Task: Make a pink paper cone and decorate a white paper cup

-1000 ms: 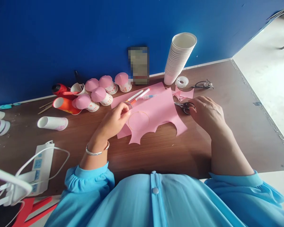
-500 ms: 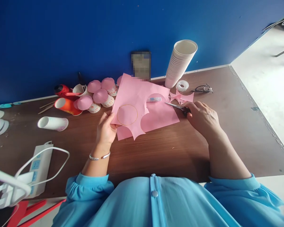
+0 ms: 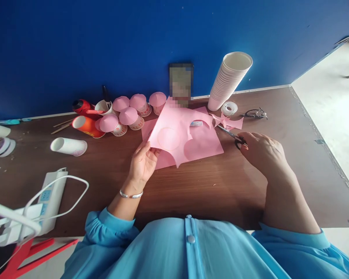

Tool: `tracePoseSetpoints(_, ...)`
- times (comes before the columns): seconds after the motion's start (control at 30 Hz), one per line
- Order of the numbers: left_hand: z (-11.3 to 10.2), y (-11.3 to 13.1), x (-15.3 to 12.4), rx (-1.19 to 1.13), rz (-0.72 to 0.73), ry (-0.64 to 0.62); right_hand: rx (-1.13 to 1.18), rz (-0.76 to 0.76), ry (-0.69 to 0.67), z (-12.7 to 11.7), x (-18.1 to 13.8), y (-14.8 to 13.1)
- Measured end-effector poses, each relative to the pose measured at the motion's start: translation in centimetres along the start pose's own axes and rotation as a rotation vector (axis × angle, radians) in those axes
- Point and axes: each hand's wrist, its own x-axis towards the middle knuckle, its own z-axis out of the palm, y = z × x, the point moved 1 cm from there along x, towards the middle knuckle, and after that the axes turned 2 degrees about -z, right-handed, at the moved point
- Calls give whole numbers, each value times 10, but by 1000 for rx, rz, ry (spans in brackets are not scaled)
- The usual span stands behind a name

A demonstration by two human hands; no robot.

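Note:
My left hand pinches the lower left edge of a pink paper sheet between thumb and fingers, lifting that edge off the table. A drawn circle shows on the sheet, and curved pieces have been cut out of its edges. Under it lies a second pink sheet. In the cut-out sits a white glue stick, partly covered. My right hand has its fingers closed at the black handles of a pair of scissors, whose blades point toward pink scraps.
Several paper cups with pink cone tops stand at the back left, near a red glue gun and an orange cup. A white cup lies sideways. Behind are a tall cup stack, tape roll and glasses. A power strip lies left.
My left hand has tilted the top pink sheet up and shifted it rightward. My right hand and the scissors sit slightly farther right. The view has shifted a little.

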Motion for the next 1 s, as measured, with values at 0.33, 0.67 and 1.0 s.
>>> tracePoseSetpoints(0.33, 3, -16, -5, 159, -61, -83, 776, 118, 46, -7, -17, 7)
tracePoseSetpoints(0.67, 17, -16, -5, 324, -220, -178, 1753, 40, -161, 14, -20, -55)
tracePoseSetpoints(1.0, 19, -21, -5, 407, -171, -175, 1818, 119, -130, 17, -17, -54)
